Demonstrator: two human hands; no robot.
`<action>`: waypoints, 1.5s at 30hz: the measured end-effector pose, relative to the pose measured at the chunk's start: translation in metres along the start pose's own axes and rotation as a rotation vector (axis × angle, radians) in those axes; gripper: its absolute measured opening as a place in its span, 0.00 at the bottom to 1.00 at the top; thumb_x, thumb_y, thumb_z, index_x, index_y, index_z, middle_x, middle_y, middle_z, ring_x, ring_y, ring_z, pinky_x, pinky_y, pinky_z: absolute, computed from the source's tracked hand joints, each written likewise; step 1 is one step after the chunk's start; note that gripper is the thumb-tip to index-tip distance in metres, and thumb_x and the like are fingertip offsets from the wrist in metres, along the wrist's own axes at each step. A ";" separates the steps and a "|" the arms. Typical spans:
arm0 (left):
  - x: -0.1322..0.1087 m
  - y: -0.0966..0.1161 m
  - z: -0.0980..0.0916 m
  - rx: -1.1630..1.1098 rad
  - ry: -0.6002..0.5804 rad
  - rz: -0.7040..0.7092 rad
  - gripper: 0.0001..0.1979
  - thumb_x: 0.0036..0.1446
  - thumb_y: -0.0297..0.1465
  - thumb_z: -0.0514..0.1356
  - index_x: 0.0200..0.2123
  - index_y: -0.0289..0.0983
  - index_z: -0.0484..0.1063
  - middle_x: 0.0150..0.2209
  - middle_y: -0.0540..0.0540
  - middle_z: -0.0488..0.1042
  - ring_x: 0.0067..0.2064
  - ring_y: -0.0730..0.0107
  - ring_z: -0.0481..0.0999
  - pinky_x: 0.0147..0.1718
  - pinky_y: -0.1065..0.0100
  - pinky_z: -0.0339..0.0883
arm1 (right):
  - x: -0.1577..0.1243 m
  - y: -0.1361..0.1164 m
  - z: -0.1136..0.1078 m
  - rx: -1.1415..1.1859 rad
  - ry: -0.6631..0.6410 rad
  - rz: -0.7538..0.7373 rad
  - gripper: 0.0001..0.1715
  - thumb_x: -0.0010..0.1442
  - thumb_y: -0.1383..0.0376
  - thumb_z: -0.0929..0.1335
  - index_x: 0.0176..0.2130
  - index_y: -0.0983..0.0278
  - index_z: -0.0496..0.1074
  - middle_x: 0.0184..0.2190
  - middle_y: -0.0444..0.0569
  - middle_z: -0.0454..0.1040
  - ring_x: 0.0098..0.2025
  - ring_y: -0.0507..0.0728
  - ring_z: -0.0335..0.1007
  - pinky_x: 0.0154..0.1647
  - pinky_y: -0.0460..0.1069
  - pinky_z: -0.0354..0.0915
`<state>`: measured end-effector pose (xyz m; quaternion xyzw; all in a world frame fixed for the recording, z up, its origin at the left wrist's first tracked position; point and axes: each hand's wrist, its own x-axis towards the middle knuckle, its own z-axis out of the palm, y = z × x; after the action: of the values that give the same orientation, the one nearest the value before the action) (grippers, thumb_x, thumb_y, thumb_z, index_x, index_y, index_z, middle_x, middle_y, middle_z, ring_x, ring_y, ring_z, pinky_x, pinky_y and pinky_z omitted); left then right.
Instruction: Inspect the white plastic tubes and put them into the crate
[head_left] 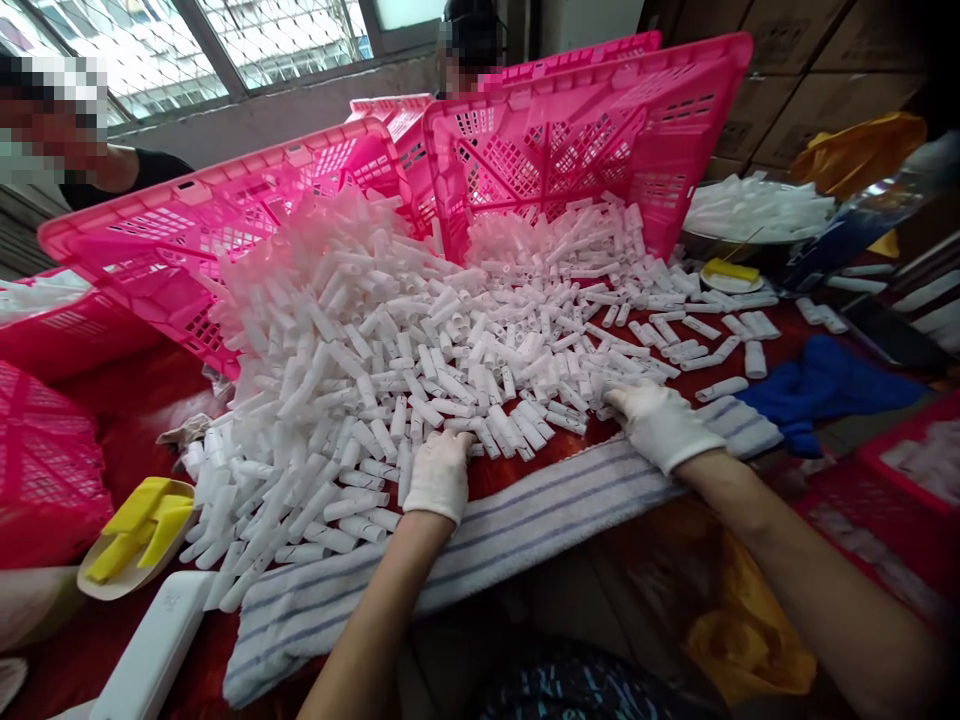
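Observation:
A big heap of small white plastic tubes [420,340] spills over a red table from two tipped pink crates [600,120]. My left hand [440,473], in a white glove, rests at the heap's near edge with fingers curled into the tubes. My right hand [660,420], also gloved, lies flat with fingers spread on tubes at the heap's right edge. Both wrists cross a white striped towel [525,520] along the table's front.
A second tipped pink crate [187,240] stands at left, another pink basket [45,470] at far left. A dish with yellow pieces [139,535] sits front left, a blue cloth [825,390] at right. Two other people sit behind the crates. Cardboard boxes stand at back right.

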<state>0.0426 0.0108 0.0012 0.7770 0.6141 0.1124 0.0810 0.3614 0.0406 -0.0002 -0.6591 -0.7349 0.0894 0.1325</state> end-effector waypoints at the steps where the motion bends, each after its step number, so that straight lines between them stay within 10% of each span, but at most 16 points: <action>1: -0.003 0.003 -0.001 -0.073 0.037 -0.015 0.12 0.56 0.24 0.56 0.42 0.37 0.75 0.40 0.40 0.76 0.43 0.58 0.73 0.45 0.59 0.66 | 0.004 -0.004 0.003 -0.062 -0.018 -0.004 0.14 0.57 0.65 0.65 0.41 0.63 0.77 0.41 0.60 0.75 0.39 0.65 0.72 0.39 0.57 0.66; 5: -0.015 0.023 -0.007 -0.709 0.216 -0.123 0.10 0.60 0.33 0.58 0.43 0.37 0.71 0.40 0.44 0.75 0.43 0.67 0.74 0.46 0.65 0.67 | -0.011 -0.033 0.007 0.410 0.121 -0.045 0.16 0.59 0.60 0.66 0.46 0.63 0.73 0.40 0.55 0.75 0.42 0.64 0.71 0.43 0.57 0.66; 12: -0.027 0.077 -0.002 -1.256 -0.049 -0.265 0.17 0.61 0.41 0.56 0.50 0.39 0.67 0.41 0.45 0.74 0.31 0.76 0.73 0.32 0.72 0.69 | -0.033 -0.102 -0.011 1.455 0.003 0.032 0.19 0.55 0.58 0.72 0.42 0.55 0.60 0.27 0.39 0.71 0.24 0.51 0.67 0.28 0.49 0.65; 23: -0.037 0.078 0.003 -0.719 0.337 0.110 0.11 0.59 0.29 0.60 0.45 0.34 0.72 0.40 0.41 0.75 0.42 0.66 0.76 0.45 0.66 0.70 | -0.028 -0.102 -0.030 1.146 -0.310 -0.033 0.14 0.57 0.54 0.70 0.33 0.62 0.70 0.29 0.44 0.68 0.32 0.53 0.65 0.33 0.49 0.65; 34: -0.037 0.092 0.007 -0.877 0.354 -0.100 0.11 0.55 0.33 0.63 0.41 0.35 0.75 0.38 0.42 0.75 0.41 0.64 0.75 0.45 0.65 0.68 | -0.047 -0.101 -0.005 1.402 -0.016 0.296 0.22 0.48 0.51 0.75 0.35 0.62 0.70 0.25 0.41 0.68 0.28 0.52 0.64 0.32 0.48 0.65; 39: -0.037 0.095 -0.003 -1.529 -0.163 -0.439 0.17 0.52 0.41 0.65 0.36 0.33 0.72 0.24 0.52 0.65 0.20 0.81 0.61 0.19 0.76 0.56 | -0.049 -0.097 -0.002 1.331 0.054 0.096 0.16 0.51 0.52 0.74 0.33 0.60 0.74 0.31 0.44 0.71 0.35 0.54 0.67 0.38 0.49 0.66; 45: -0.035 0.084 -0.013 -2.241 -0.933 -0.478 0.20 0.56 0.42 0.62 0.36 0.28 0.69 0.20 0.58 0.56 0.15 0.90 0.42 0.12 0.81 0.41 | -0.043 -0.087 -0.011 1.319 0.098 -0.132 0.05 0.56 0.60 0.72 0.33 0.57 0.75 0.36 0.45 0.71 0.39 0.54 0.68 0.41 0.49 0.67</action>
<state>0.1101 -0.0425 0.0338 0.1133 0.2180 0.2708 0.9308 0.2871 -0.0129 0.0335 -0.3967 -0.5584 0.4820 0.5463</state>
